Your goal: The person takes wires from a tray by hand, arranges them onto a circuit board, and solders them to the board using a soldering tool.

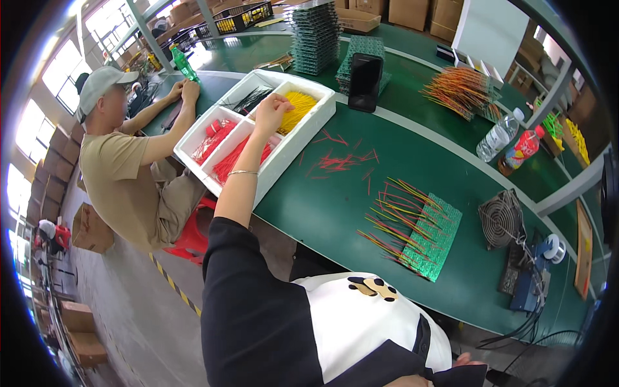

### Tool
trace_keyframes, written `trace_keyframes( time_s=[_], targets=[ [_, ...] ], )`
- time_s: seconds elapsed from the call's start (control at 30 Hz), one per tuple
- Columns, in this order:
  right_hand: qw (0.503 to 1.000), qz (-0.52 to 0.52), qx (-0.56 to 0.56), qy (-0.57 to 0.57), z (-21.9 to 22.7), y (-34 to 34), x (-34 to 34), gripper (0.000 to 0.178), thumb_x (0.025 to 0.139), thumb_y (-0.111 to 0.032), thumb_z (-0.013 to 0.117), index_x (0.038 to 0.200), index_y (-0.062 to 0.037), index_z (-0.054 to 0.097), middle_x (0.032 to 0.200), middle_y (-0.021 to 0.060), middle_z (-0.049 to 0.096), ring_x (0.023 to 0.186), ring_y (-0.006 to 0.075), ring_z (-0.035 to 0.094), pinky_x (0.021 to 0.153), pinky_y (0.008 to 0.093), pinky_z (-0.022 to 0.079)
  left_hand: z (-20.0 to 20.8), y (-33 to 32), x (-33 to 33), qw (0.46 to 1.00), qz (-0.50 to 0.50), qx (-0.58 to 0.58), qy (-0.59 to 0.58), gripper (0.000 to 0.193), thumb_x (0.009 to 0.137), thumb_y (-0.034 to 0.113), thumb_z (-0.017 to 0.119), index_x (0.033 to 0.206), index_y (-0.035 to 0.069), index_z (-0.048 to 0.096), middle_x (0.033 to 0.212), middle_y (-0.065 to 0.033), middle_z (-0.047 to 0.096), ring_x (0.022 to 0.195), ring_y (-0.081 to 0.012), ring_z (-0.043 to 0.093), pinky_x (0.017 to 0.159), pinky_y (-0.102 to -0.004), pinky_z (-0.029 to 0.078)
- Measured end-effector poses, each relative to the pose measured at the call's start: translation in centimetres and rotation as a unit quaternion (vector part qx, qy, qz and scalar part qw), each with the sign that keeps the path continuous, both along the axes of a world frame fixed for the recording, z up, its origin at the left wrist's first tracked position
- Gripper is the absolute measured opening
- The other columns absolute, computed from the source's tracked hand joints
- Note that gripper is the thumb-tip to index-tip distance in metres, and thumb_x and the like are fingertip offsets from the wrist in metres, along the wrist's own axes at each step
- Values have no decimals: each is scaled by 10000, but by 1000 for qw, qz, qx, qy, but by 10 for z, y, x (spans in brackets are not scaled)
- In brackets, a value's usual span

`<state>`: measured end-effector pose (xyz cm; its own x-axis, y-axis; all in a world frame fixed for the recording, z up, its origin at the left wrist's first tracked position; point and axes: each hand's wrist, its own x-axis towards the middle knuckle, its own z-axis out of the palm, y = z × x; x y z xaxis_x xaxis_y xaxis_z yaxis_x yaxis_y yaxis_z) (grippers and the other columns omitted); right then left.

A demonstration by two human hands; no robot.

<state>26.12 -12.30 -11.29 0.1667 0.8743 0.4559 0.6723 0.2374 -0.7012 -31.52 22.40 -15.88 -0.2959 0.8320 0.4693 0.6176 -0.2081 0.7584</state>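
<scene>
My left hand (273,115) reaches over a white foam box (293,149) with several compartments. Its fingers are curled together beside the yellow wires (298,111); what they pinch, if anything, is too small to make out. Red wires (240,158) fill the compartment under my left wrist, pinkish-red wires (216,137) lie in another, and black wires (253,99) lie at the back. Only a bit of my right hand (461,360) shows at the lower edge, its fingers mostly hidden. A green circuit board panel (445,240) lies on the table, with red, yellow and dark wires standing out of it.
Loose red wires (342,161) are scattered on the green table (309,213). A phone (365,82) leans against stacked boards. Bottles (500,137), a small fan (501,219) and a blue soldering unit (530,290) stand at right. A co-worker (116,155) sits at left, hands near a green bottle (183,63).
</scene>
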Motion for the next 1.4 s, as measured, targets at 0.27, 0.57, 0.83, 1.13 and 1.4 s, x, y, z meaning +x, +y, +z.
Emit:
trace_keyframes(
  time_s=[0.27,0.57,0.83,1.13,1.4],
  targets=[
    [996,-83,43,11,-14,8,-17,214,787,-59,500,581,-39,446,513,28,318,518,169,411,522,301,363,-2,0,-7,987,-52,2,-152,194,849,32,519,993,-85,576,858,-159,673,734,-150,646,688,-244,507],
    [981,-171,89,30,-30,16,-33,230,807,-39,475,588,-30,405,518,31,281,522,163,389,519,295,353,-10,10,-8,993,109,-34,40,240,811,168,589,945,-27,550,760,-189,642,754,-272,633,705,-365,482],
    [952,-268,126,73,-39,5,-59,246,825,-20,452,594,-22,368,523,33,249,527,157,370,516,290,343,3,1,2,965,63,-106,232,185,716,210,673,788,40,677,778,-187,634,769,-313,622,729,-382,476],
    [943,138,269,139,-3,89,-83,291,865,-207,520,628,-41,505,490,-5,314,497,144,380,499,324,399,-3,4,-3,962,74,-94,246,199,782,205,614,801,11,657,797,-207,637,797,-352,615,743,-426,470],
    [837,451,307,40,77,100,-70,240,867,-348,526,703,-175,556,444,-88,313,429,61,307,518,221,361,11,0,16,940,105,-111,306,224,913,226,425,967,11,459,867,-231,620,851,-397,593,732,-471,450]
  ],
)
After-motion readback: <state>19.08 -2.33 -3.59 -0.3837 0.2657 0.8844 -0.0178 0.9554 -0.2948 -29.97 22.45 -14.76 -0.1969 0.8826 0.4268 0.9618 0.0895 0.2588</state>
